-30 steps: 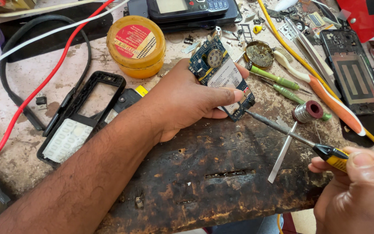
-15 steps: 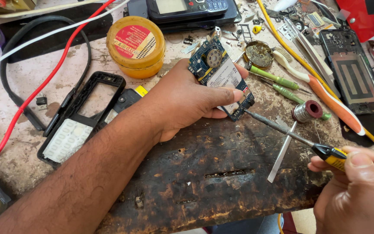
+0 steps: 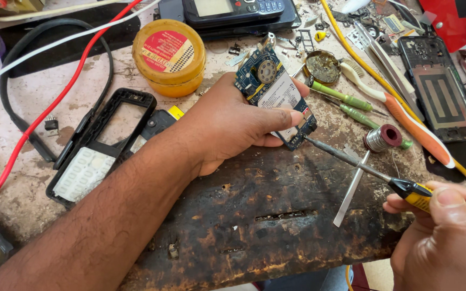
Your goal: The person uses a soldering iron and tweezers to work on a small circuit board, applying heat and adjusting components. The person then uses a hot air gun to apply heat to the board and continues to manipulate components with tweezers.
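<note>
My left hand (image 3: 233, 124) grips a blue phone circuit board (image 3: 276, 91) with a white label, tilted up off the scorched wooden block (image 3: 276, 215). My right hand (image 3: 443, 237) at the lower right holds a yellow-handled soldering iron (image 3: 422, 196). Its dark metal tip (image 3: 311, 141) touches the lower edge of the board. A flat metal strip (image 3: 350, 188) lies under the iron's shaft.
A black phone front frame with white keypad (image 3: 98, 145) lies at left. A yellow round tin (image 3: 169, 56), a solder spool (image 3: 383, 137), green screwdrivers (image 3: 346, 99), a toothbrush (image 3: 400, 116), a phone back shell (image 3: 440, 89), a keypad phone (image 3: 233, 11) and red, white and black cables (image 3: 55, 102) crowd the bench.
</note>
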